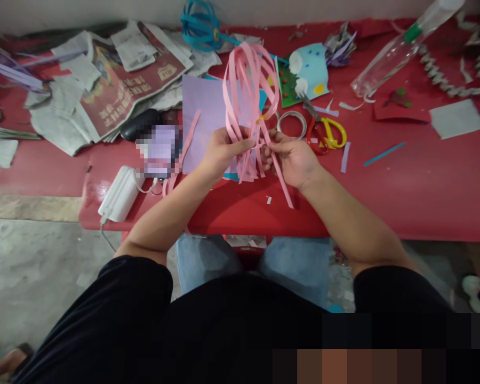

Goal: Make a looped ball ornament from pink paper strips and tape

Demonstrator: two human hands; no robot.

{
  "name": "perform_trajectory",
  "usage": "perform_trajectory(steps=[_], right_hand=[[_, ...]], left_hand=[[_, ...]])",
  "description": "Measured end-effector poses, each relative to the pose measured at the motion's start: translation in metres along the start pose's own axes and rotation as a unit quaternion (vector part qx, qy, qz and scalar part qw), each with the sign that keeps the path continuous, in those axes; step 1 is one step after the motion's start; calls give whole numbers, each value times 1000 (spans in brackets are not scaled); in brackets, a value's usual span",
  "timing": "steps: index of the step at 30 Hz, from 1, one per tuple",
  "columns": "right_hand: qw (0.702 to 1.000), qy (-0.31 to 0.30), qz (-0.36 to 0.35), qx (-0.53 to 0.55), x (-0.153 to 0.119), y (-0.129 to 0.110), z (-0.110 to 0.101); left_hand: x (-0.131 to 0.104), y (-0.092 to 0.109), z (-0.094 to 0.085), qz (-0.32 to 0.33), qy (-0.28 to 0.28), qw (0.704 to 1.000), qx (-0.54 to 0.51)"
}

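Between my hands is a balloon-like bundle of looped pink paper strips (229, 80), with a small yellow band (261, 118) around its gathered neck. My left hand (229, 151) pinches the loose strip ends just below that band. On the other side, the fingers of my right hand (291, 154) are closed on the bundle near a longer pink stem (282, 178), which slants down to the right. The fingertips partly hide the joint. A purple paper sheet (200, 101) lies beneath, with a loose pink strip (190, 140) along its left part.
Scissors (328, 133), a tape roll (292, 125) and a picture card (310, 72) lie to the right. A clear bottle (388, 64) lies farther back. A blue paper ball (200, 26) sits behind. Newspapers (120, 106), a phone (162, 149) and a white power bank (121, 194) are left.
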State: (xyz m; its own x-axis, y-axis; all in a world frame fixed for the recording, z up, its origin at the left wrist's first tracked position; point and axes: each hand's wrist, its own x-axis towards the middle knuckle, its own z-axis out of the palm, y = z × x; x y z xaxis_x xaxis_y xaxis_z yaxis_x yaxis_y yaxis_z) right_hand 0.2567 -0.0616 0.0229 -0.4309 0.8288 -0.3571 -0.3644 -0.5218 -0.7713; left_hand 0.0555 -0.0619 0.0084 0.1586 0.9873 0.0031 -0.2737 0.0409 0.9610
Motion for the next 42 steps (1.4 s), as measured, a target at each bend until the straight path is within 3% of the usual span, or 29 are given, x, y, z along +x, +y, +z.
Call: perform_trajectory(steps=[9, 15, 25, 42], right_hand=[[1000, -14, -14, -20, 0, -1, 1], [998, -21, -45, -32, -6, 3, 9], [988, -16, -128, -81, -16, 12, 19], [986, -36, -138, -80, -16, 15, 17]], left_hand=[[5, -9, -5, -8, 4, 1000, 5], [1, -11, 3, -11, -34, 999, -36], [-7, 7, 13, 5, -90, 993, -81], [-4, 2, 11, 32, -22, 999, -38]])
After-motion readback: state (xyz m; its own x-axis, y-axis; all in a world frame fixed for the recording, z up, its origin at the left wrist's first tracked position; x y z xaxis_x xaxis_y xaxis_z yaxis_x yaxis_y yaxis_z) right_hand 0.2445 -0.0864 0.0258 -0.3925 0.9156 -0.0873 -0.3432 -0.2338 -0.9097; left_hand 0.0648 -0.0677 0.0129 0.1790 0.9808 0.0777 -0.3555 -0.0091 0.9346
